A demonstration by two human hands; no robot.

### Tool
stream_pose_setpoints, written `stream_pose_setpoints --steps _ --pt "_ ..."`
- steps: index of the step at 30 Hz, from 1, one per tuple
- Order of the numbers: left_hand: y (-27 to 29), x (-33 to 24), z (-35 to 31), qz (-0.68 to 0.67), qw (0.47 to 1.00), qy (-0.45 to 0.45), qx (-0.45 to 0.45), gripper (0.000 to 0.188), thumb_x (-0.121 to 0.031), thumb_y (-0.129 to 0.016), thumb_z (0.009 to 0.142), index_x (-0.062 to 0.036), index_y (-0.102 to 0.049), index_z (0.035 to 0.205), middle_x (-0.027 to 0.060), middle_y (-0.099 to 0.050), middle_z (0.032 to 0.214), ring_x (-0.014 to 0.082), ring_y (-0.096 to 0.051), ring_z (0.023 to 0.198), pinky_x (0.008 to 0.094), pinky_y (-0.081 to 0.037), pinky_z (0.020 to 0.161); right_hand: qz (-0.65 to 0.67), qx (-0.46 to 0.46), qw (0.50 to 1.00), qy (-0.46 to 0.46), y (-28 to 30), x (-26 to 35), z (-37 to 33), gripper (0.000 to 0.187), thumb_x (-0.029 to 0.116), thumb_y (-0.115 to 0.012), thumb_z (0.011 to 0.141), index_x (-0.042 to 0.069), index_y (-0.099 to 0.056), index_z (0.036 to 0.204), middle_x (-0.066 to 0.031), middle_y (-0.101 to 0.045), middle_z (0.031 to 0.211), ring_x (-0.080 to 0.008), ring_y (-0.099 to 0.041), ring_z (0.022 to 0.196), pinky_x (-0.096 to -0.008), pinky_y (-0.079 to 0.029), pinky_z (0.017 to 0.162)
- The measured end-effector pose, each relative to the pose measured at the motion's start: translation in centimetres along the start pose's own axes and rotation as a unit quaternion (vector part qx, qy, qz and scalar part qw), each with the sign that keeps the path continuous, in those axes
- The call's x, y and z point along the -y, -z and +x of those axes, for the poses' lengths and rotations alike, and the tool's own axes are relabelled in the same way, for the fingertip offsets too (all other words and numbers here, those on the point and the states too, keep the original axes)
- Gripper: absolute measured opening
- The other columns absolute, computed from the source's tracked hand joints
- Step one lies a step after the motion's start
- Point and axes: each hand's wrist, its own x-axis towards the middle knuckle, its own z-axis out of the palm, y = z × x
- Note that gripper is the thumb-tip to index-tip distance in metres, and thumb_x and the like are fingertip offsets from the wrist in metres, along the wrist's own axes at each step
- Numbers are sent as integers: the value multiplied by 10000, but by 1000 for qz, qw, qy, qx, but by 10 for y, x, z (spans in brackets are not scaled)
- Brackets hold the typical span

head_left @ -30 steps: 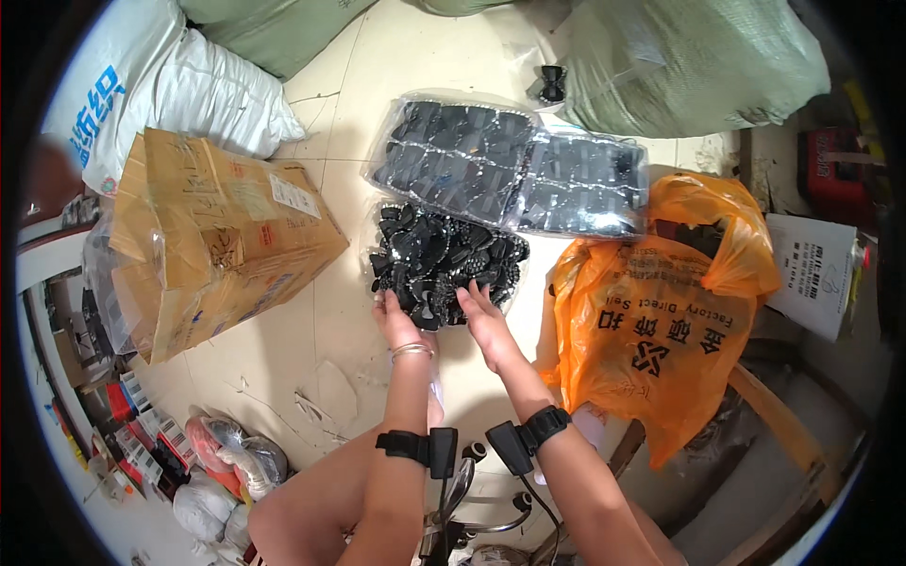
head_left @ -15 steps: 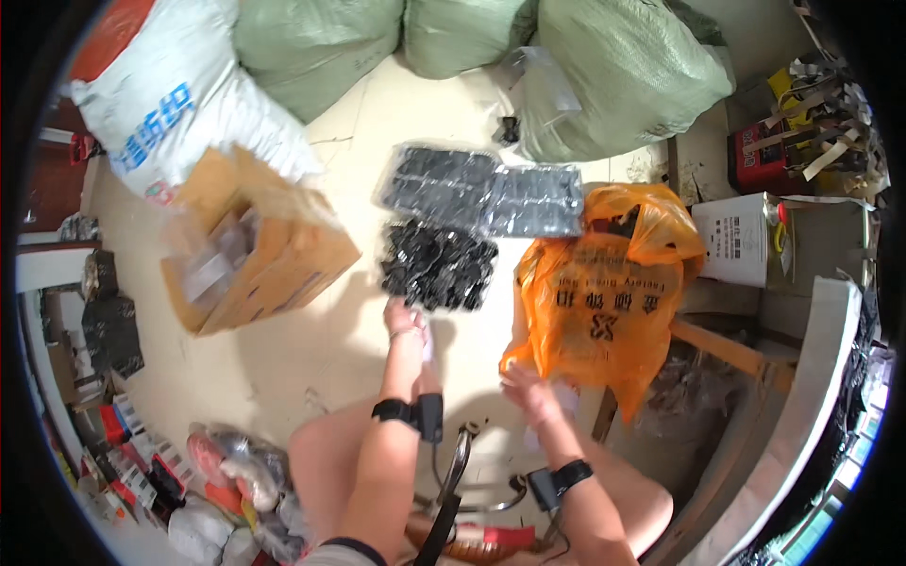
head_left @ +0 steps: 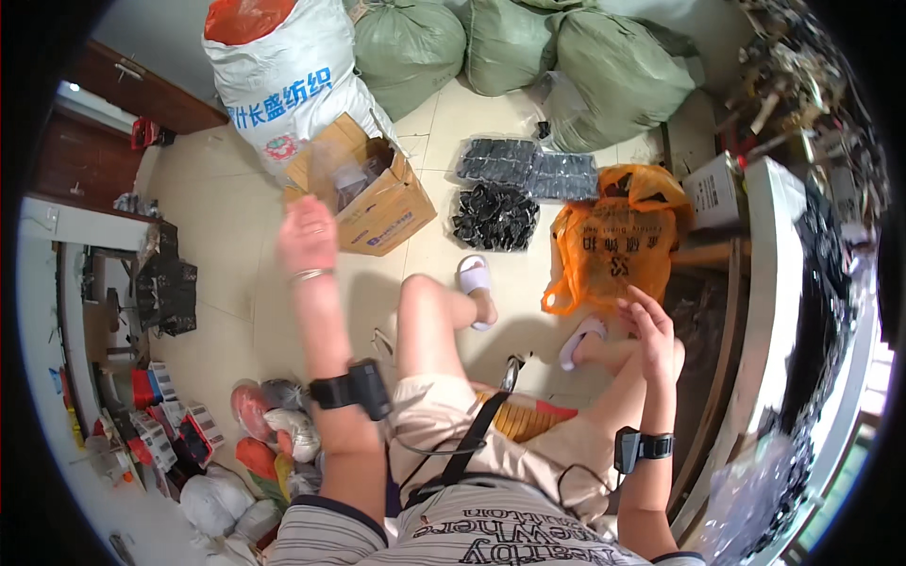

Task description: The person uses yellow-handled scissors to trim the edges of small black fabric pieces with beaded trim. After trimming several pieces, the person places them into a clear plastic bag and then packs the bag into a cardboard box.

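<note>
My left hand (head_left: 306, 237) is raised in the air in front of the open cardboard box (head_left: 382, 203), fingers loosely apart, holding nothing that I can see. My right hand (head_left: 649, 322) hovers open above my right knee, close to the lower edge of the orange plastic bag (head_left: 609, 245). A pile of small black parts (head_left: 493, 216) lies on the floor ahead of my feet, with two clear packs of black parts (head_left: 528, 168) just behind it. Both hands are well back from the pile.
Big green sacks (head_left: 585, 66) and a white woven sack (head_left: 274, 90) line the far wall. A white shelf unit (head_left: 769, 311) stands at my right. Bags and small packets (head_left: 264, 424) crowd the floor at my lower left. I wear white slippers (head_left: 473, 276).
Both hands left the pile of black parts and pulled back. The view rose and widened as I straightened up; my left hand lifted to the left, my right drew to my knee.
</note>
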Motion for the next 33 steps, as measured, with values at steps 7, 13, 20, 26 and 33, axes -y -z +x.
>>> stream_pose_setpoints --steps 7,13,20,26,33 --pt "100 -167 -143 173 982 22 -69 154 -126 -518 950 -53 -610 1049 50 -660 930 159 -618 855 301 -519 759 -127 40 982 132 31 -11 -121 266 103 -536 949 -6 -592 1185 -71 -669 975 -129 -624 919 -263 -505 813" --pt "98 -113 -164 78 957 66 -270 144 -124 -538 874 -108 -554 732 1 -566 693 142 -538 692 330 -438 642 -61 -59 979 187 83 8 -210 312 161 -539 946 5 -589 1212 -76 -681 996 -125 -624 951 -258 -474 855" --pt "19 29 -154 88 975 203 -37 155 -48 -564 888 -79 -646 1015 13 -677 914 113 -626 812 265 -521 740 -83 -234 939 237 123 -27 -312 211 105 -576 900 37 -673 1075 -118 -694 915 -170 -670 776 -302 -527 725" --pt "-40 100 -178 137 943 291 83 175 -43 -564 886 -92 -631 1041 28 -667 959 115 -612 846 263 -493 743 -276 -490 747 354 148 -5 -416 193 -56 -608 754 11 -673 923 -118 -658 855 -232 -638 802 -316 -507 743" --pt "-152 198 -284 243 757 524 306 387 -217 -433 975 -72 -464 1332 118 -566 1245 245 -551 1095 395 -442 950 -78 -704 675 206 323 -39 -502 506 382 -592 896 51 -510 1270 -102 -508 1204 -249 -485 1089 -370 -379 945"
